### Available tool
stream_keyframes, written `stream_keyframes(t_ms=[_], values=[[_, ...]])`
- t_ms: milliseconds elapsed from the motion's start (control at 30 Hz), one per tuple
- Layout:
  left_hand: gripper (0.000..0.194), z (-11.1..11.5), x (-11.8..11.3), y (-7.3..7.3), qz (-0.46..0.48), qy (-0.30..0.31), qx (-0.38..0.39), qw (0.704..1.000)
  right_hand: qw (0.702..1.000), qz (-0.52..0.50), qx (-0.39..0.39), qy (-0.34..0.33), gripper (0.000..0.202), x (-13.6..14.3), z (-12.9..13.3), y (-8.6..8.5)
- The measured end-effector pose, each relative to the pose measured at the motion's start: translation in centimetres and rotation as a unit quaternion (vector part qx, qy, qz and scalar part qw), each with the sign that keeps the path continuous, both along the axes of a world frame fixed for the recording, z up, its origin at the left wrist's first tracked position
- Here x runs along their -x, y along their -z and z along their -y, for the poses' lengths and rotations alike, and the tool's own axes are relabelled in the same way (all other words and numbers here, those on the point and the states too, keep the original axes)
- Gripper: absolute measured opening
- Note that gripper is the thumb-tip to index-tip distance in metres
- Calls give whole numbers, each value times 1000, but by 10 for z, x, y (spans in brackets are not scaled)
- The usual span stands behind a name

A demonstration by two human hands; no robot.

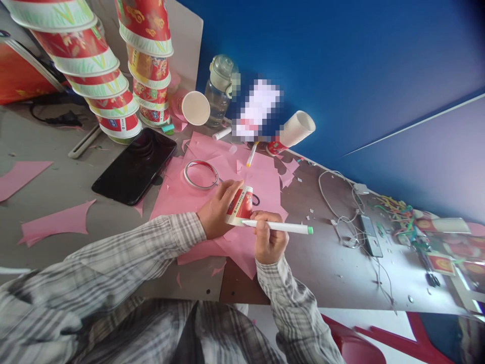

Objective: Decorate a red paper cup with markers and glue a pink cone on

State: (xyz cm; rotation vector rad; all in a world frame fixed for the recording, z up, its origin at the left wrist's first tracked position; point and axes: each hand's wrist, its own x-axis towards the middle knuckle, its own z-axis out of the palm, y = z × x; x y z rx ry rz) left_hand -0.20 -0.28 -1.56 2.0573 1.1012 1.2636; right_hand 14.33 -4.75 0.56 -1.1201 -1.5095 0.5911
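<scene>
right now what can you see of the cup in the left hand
The cup looks like paper, red with a pale printed strip and a pale band at one end. It is tilted above the pink sheets, gripped by the left hand, with the green marker's tip at its pale band.

So the thing next to the clear bottle is just a pixelated blur, can't make out what it is. Both cup stacks on the left, the near one and the one beside it, run off the top edge. Far right gets smeary: the tangle of coloured strings and the clear wrapped stuff are too blurry to sort out. The red chair gets chopped by the bottom edge, and the left palm is partly hidden behind the red cup.
</scene>
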Motion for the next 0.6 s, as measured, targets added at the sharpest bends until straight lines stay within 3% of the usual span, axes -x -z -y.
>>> stream_keyframes(t_ms=[100, 233, 467, 600], values=[[79, 0, 0, 0, 3, 6, 5, 1000, 999, -24, 3, 29, 14, 1, -1, 0], [75, 0, 1, -1, 0, 7, 3, 1000, 997, -73, 11, 11, 17, 1, -2, -1], [70, 0, 0, -2, -4, -2, -15, 1000, 999, -37, 10, -6, 13, -1, 0, 2], [72, 0, 0, -1, -5, -4, -13, 1000, 1000, -21, 5, 23, 11, -1, -1, 2]])
